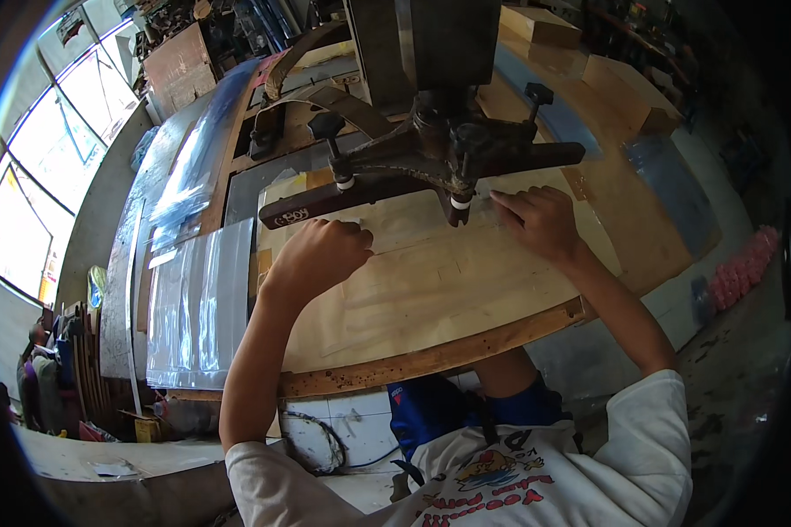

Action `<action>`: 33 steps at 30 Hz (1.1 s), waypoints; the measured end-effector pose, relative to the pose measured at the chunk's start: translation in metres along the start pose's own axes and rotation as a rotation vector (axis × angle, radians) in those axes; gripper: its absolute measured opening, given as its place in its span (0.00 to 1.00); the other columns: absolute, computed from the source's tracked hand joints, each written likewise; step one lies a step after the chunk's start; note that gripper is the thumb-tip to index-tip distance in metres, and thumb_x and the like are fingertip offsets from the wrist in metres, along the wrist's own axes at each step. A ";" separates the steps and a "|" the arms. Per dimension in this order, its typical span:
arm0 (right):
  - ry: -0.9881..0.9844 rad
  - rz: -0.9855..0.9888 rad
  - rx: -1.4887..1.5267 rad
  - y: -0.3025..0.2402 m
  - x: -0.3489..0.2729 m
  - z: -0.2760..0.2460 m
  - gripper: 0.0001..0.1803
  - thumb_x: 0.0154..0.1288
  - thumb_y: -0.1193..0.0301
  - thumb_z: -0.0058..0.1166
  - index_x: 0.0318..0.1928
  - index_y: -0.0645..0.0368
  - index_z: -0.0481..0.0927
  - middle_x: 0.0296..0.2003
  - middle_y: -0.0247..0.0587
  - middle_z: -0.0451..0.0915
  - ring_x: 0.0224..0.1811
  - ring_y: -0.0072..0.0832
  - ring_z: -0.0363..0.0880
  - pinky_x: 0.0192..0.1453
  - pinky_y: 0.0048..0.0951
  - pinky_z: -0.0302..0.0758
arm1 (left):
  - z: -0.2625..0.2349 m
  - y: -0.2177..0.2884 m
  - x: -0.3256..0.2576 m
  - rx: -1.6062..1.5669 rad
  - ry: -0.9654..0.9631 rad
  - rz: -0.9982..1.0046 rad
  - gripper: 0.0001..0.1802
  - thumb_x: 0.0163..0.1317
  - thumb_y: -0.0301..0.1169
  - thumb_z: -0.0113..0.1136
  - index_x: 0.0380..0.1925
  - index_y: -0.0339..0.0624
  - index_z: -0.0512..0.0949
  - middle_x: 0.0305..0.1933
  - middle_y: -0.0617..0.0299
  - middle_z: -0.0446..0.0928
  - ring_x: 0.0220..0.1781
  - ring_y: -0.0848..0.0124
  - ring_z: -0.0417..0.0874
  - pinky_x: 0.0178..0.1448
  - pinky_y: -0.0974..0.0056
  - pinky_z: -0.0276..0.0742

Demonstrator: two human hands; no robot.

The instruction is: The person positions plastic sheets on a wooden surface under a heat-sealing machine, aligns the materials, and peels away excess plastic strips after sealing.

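"Plastic, clear and thin: is that what lies between the hands?"

"It looks like it. The clear plastic sheet point(404, 226) rests on the pale board point(448, 299), just in front of the dark metal bar point(536, 158). Its edges are faint, but its long axis seems to run left to right, roughly along the bar."

"Which hand is nearer to it?"

"Neither, clearly. The left hand point(321, 252) is by its left end, so the sheet lies to that hand's right. The right hand point(540, 221) is by the other end, with the sheet off to its left."

"And how does each grip stand?"

"The left one is curled, back of the hand upward, knuckles just in front of the bar. Its fingertips are turned away, so I can't tell whether it pinches the sheet. The right has its index finger stretched toward the bar and the others folded under; whether it has hold of an edge, I can't tell either."

"So the line between the hands matters?"

"I'd judge so: sheet against bar, lengthwise. The hands are about level with each other across the board, well back from the tabletop's front edge point(431, 356)."
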State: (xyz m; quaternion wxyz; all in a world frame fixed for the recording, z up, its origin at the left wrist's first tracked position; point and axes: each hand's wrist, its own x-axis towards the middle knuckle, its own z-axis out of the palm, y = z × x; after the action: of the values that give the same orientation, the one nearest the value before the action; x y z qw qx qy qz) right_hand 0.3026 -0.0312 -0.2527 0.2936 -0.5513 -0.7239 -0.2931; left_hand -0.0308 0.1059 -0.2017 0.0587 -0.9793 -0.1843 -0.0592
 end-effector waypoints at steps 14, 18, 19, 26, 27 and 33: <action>0.040 0.003 -0.002 -0.002 0.001 -0.002 0.10 0.57 0.73 0.69 0.42 0.52 0.89 0.24 0.34 0.84 0.25 0.30 0.83 0.31 0.33 0.79 | 0.016 0.032 0.001 0.241 0.239 -0.065 0.09 0.55 0.21 0.64 0.37 0.39 0.77 0.40 0.55 0.79 0.42 0.62 0.88 0.40 0.62 0.87; 0.001 0.044 -0.020 0.000 -0.003 -0.002 0.09 0.58 0.74 0.69 0.41 0.52 0.89 0.25 0.35 0.84 0.25 0.32 0.83 0.32 0.34 0.80 | 0.023 0.043 0.002 0.239 0.181 -0.050 0.16 0.53 0.19 0.64 0.43 0.37 0.76 0.46 0.55 0.77 0.51 0.61 0.85 0.43 0.61 0.86; -0.030 0.060 -0.031 0.000 -0.004 -0.001 0.09 0.59 0.73 0.69 0.41 0.52 0.89 0.25 0.36 0.85 0.25 0.32 0.83 0.32 0.34 0.80 | 0.026 0.044 0.002 0.244 0.182 -0.061 0.16 0.53 0.19 0.64 0.43 0.37 0.76 0.46 0.55 0.77 0.51 0.61 0.85 0.43 0.61 0.86; -0.158 0.168 -0.039 0.004 -0.005 0.010 0.08 0.67 0.67 0.64 0.44 0.52 0.89 0.25 0.39 0.84 0.26 0.36 0.84 0.31 0.37 0.80 | 0.032 0.030 0.006 0.117 0.195 -0.133 0.16 0.49 0.15 0.63 0.40 0.36 0.76 0.43 0.53 0.77 0.48 0.59 0.85 0.44 0.60 0.86; -0.207 0.192 -0.047 0.005 -0.006 0.009 0.09 0.69 0.66 0.62 0.47 0.50 0.89 0.25 0.40 0.84 0.26 0.38 0.85 0.31 0.38 0.79 | 0.030 0.031 0.007 0.100 0.142 -0.178 0.17 0.52 0.15 0.61 0.43 0.34 0.77 0.45 0.51 0.79 0.50 0.57 0.85 0.47 0.59 0.86; -0.364 0.301 -0.035 0.006 -0.004 0.015 0.15 0.75 0.63 0.53 0.57 0.45 0.86 0.24 0.43 0.84 0.26 0.42 0.85 0.34 0.45 0.79 | 0.069 0.022 -0.003 0.023 0.118 -0.252 0.25 0.70 0.26 0.53 0.65 0.27 0.71 0.71 0.33 0.69 0.72 0.45 0.74 0.76 0.52 0.70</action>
State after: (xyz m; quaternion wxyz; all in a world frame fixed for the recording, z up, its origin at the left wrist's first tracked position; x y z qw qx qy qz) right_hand 0.3079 -0.0214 -0.2647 0.1890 -0.7016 -0.6695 -0.1543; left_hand -0.0189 0.0935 -0.2725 0.0725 -0.9425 -0.3028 -0.1213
